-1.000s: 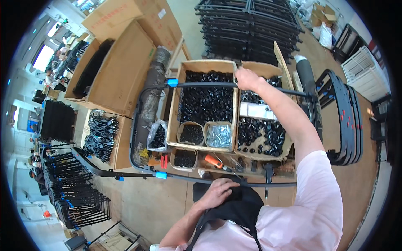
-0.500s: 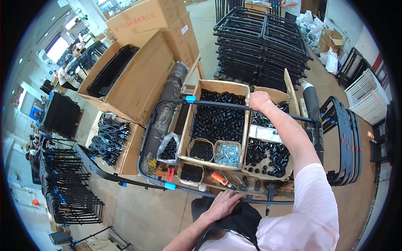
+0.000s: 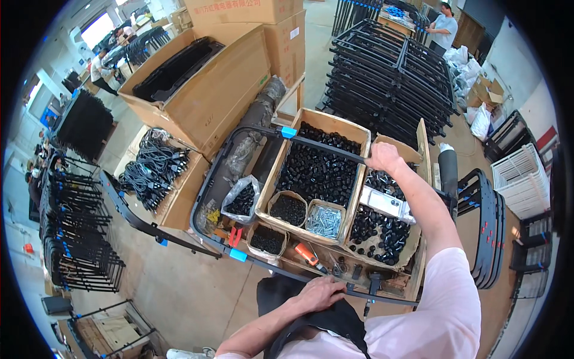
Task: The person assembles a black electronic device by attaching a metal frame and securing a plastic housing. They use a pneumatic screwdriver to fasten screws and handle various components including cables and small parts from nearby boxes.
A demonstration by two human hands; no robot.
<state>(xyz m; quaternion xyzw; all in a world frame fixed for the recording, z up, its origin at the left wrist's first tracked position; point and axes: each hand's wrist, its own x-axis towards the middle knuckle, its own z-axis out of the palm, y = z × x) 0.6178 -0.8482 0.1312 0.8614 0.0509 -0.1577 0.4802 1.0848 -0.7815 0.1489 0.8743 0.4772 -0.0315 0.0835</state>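
A large black tubular frame (image 3: pixel 251 259) with rounded corners and blue clips lies across the workbench over the parts boxes. My right hand (image 3: pixel 384 157) is closed round its far bar, with the arm stretched forward over the boxes. Close to my body, my left hand (image 3: pixel 323 293) is curled over the near bar; its fingertips are partly hidden. Beneath the frame is a wooden box (image 3: pixel 268 189) of black plastic caps, with small cartons of black bits and silver screws (image 3: pixel 324 219) inside. Right of it, a tray holds black knobs (image 3: pixel 379 234) and a white box (image 3: pixel 382 202).
An orange-handled tool (image 3: pixel 307 253) and red-handled pliers (image 3: pixel 235 236) lie along the bench front. Coiled black cables (image 3: pixel 154 170) sit at left before a big carton (image 3: pixel 206 99). Stacked black frames (image 3: pixel 391 78) stand behind; more hang at right (image 3: pixel 481 230). A person (image 3: pixel 443 30) stands far right.
My view has shifted, so the bench scene appears slightly turned and the far person shows more fully. Both hands keep their places on the black frame.
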